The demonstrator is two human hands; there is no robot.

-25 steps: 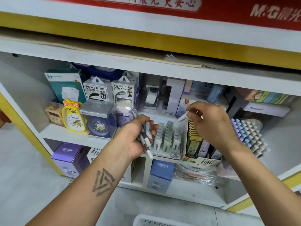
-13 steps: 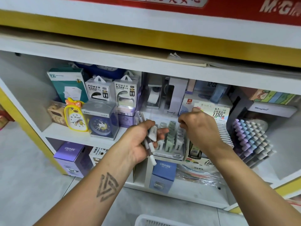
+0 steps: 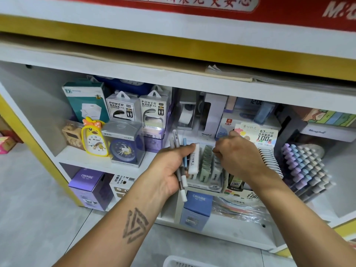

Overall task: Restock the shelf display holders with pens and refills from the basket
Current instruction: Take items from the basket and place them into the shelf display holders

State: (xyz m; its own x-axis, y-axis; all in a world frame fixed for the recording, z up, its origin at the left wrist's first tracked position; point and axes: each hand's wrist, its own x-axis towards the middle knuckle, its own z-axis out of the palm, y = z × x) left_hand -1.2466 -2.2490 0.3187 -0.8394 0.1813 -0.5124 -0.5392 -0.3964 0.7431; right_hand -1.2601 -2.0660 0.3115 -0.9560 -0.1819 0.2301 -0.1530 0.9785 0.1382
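My left hand [image 3: 170, 166] grips a bundle of pens [image 3: 180, 164] and a flat white refill case [image 3: 193, 158], held in front of the middle shelf. Just to its right, my right hand [image 3: 238, 158] is curled, knuckles up, over a clear display holder [image 3: 207, 170] of small green and white refill cases. Its fingertips are hidden, so what they pinch cannot be seen. Right of that holder stands a lead-refill display box [image 3: 259, 133] with a printed card. The white basket [image 3: 179, 262] shows only its rim at the bottom edge.
The white shelf [image 3: 82, 158] carries a yellow duck clock [image 3: 94, 139], a blue clock in a clear box [image 3: 124, 145] and power bank boxes [image 3: 138, 108]. A tiered rack of pastel pens [image 3: 306, 166] stands at right. Purple and blue boxes [image 3: 196, 207] sit below.
My right hand has dropped from the lead-refill box down and left onto the clear holder, uncovering the printed card. The left hand holds the pens as before.
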